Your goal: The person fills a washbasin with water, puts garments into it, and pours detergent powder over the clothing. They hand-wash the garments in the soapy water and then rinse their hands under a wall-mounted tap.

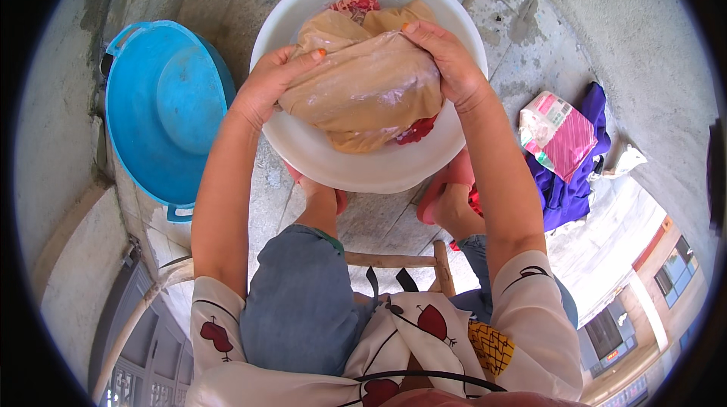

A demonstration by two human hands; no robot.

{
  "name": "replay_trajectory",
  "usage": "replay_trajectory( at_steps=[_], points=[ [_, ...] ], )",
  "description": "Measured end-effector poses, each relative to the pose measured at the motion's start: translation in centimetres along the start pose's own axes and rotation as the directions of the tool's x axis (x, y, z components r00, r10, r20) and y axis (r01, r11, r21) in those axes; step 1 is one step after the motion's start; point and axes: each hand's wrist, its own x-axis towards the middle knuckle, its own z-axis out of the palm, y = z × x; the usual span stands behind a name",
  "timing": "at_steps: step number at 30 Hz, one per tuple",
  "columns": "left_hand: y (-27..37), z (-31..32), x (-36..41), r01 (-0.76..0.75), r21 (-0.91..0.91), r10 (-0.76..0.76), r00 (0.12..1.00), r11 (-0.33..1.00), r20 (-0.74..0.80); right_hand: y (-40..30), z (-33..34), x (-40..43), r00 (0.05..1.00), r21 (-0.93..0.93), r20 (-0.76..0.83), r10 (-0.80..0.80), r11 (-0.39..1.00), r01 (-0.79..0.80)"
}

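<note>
A wet tan cloth [363,86] is stretched between my two hands over a white plastic basin [363,171]. My left hand [278,77] grips its left side, thumb on top. On the upper right, my right hand [446,58] pinches the fabric, with the thumb laid along a fold. Whitish wet streaks, perhaps suds, show on the cloth. Beneath it, red patterned fabric [417,130] peeks out at the lower right, and more red patterned fabric [356,5] shows at the top. The fingers of both hands are partly hidden under the cloth.
To the left stands a blue plastic tub [164,111] with handles. A pink and white printed packet [559,131] rests on purple cloth [565,197] at the right. My feet in pink slippers [434,197] are close to the basin. A wooden stool frame [392,260] shows between my legs.
</note>
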Motion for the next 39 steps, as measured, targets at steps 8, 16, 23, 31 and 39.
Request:
replay_trajectory(
  at_steps=[8,16,23,31,39],
  points=[
    [-1.0,-1.0,1.5,-0.181,-0.171,0.157,0.977,0.968,-0.144,-1.2,-0.1,0.6,0.995,-0.396,0.096,0.015,0.918,0.024],
    [-0.1,-0.5,2.0,-0.162,-0.244,0.135,0.983,0.956,-0.123,-2.4,-0.7,0.8,0.981,-0.558,0.188,0.042,0.827,0.072],
    [-0.4,-0.2,2.1,-0.150,-0.274,0.123,0.986,0.950,-0.113,-1.8,-0.3,0.7,0.974,-0.606,0.216,0.071,0.792,0.077],
    [0.1,4.4,1.5,-0.294,-0.273,0.233,0.944,0.916,-0.234,1.9,3.4,0.0,0.925,-0.382,-0.124,-0.359,0.877,0.290],
    [-5.1,8.4,-1.1,-0.314,0.054,0.316,0.904,0.948,-0.288,5.8,8.5,-0.1,0.760,-0.317,-0.414,-0.501,0.862,0.395]
  ],
)
